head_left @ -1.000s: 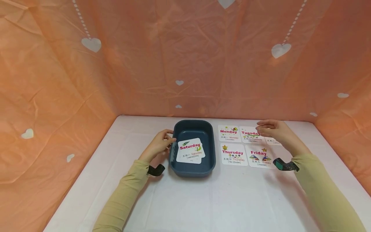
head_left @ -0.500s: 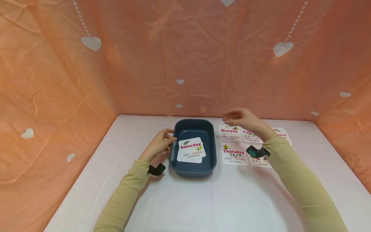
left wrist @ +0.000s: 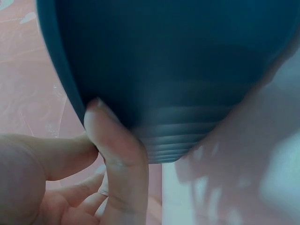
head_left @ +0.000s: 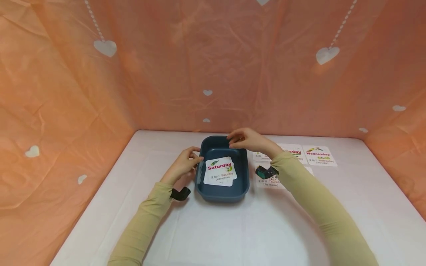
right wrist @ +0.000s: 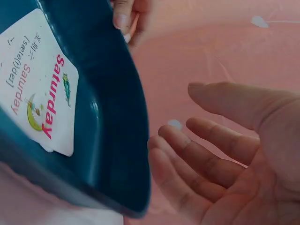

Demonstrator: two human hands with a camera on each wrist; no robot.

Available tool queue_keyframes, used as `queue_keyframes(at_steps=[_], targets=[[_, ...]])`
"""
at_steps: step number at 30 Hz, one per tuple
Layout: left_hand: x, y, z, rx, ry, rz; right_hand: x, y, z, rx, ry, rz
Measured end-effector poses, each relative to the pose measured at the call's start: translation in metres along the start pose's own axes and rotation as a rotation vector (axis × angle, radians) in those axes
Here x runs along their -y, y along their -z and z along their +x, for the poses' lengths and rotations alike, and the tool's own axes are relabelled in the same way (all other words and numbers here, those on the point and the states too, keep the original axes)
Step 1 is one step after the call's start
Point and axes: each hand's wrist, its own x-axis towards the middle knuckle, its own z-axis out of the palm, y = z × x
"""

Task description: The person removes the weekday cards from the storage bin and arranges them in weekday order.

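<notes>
A dark blue plastic tray (head_left: 223,195) holds a white Saturday card (head_left: 217,173), with a second card's edge poking out beneath it. My left hand (head_left: 181,165) pinches the tray's left rim between thumb and finger; in the left wrist view a fingertip (left wrist: 101,115) lies against the blue wall (left wrist: 164,56). Over the tray's far right corner is my right hand (head_left: 249,140), holding nothing. The right wrist view shows its fingers (right wrist: 201,159) spread and loosely bent beside the tray's rim (right wrist: 143,140), thumb apart from them.
Weekday cards lie in two rows right of the tray. Wednesday (head_left: 320,156) shows whole; Tuesday (head_left: 295,149), Monday (head_left: 261,156) and Thursday (head_left: 267,183) are partly covered by the right arm, which hides most of another card. An orange cloth (head_left: 233,74) with hearts rises behind the white table (head_left: 213,232).
My right hand has swept left from above the Tuesday and Wednesday cards, past Monday, to the tray's far right corner. The left hand keeps its grip on the tray.
</notes>
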Motion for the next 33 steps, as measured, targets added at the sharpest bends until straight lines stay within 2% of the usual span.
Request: queue_keyframes(at_steps=[4, 11, 15, 19, 24, 33], targets=[[0.000, 0.002, -0.001, -0.001, -0.001, 0.003, -0.001, -0.012, 0.013, 0.067, -0.007, -0.048], [0.002, 0.001, -0.002, 0.013, -0.027, -0.009, -0.005, -0.026, 0.029, 0.179, -0.065, -0.204], [0.000, 0.000, -0.002, 0.019, -0.032, -0.019, -0.009, -0.031, 0.035, 0.193, -0.099, -0.247], [-0.001, 0.001, -0.002, 0.018, -0.022, -0.020, -0.014, -0.034, 0.041, 0.205, -0.129, -0.240], [0.000, 0.001, -0.001, 0.012, -0.005, -0.015, -0.016, -0.037, 0.045, 0.180, -0.172, -0.227], [-0.001, 0.001, 0.001, 0.004, -0.006, 0.002, -0.016, -0.038, 0.047, 0.051, -0.310, -0.231]])
